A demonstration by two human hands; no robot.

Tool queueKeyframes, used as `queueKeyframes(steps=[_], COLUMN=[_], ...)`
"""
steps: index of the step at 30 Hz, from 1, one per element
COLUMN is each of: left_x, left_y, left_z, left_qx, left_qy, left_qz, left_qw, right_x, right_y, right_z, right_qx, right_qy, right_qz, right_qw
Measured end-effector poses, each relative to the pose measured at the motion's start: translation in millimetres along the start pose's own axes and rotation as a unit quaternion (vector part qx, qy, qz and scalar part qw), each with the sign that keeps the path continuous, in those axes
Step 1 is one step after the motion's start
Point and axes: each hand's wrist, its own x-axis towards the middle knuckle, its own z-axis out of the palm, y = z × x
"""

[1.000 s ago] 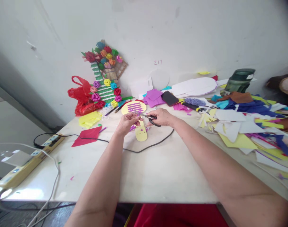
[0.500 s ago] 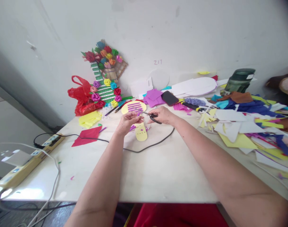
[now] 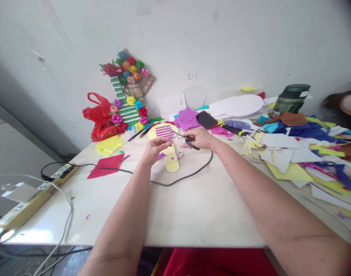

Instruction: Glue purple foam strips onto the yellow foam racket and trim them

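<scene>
My right hand (image 3: 200, 138) is closed round the black handles of a pair of scissors (image 3: 191, 143), whose blades point left over a yellow paper oval (image 3: 152, 132) with several purple strips on it. My left hand (image 3: 156, 148) is closed in a pinch to the left of the scissors. A tiny purple piece shows at its fingertips, too small to make out well. Below the hands lies a rounded yellow paper piece (image 3: 172, 165) with small purple bits on it, and more purple strips (image 3: 161, 155) are beside it.
A black cable (image 3: 175, 184) loops across the table. Red paper (image 3: 106, 166) and a power strip (image 3: 34, 201) are at left. Paper flowers (image 3: 131, 100) stand by the wall near a red bag (image 3: 99, 119). A phone (image 3: 206, 119), paper scraps (image 3: 290, 172) and a green bottle (image 3: 292, 99) are at right.
The scissors have turned slightly and shifted a little right, away from my left fingers. My left hand has stayed nearly in place.
</scene>
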Motion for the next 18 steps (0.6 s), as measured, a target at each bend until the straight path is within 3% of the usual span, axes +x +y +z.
queueKeyframes(steps=[6, 18], left_x=[-2.5, -1.8], left_y=[4.3, 0.5], left_z=[0.0, -3.8], left_qx=[-0.018, -0.032], left_qy=[-0.003, -0.021], left_qz=[-0.011, -0.009], left_qw=[1.0, 0.999], right_x=[-1.8, -0.4], right_y=[-10.3, -3.1], right_z=[-0.3, 8.5], right_qx=[-0.078, -0.17], right_qy=[-0.016, 0.018], right_qz=[-0.02, -0.09], right_qw=[0.997, 0.981])
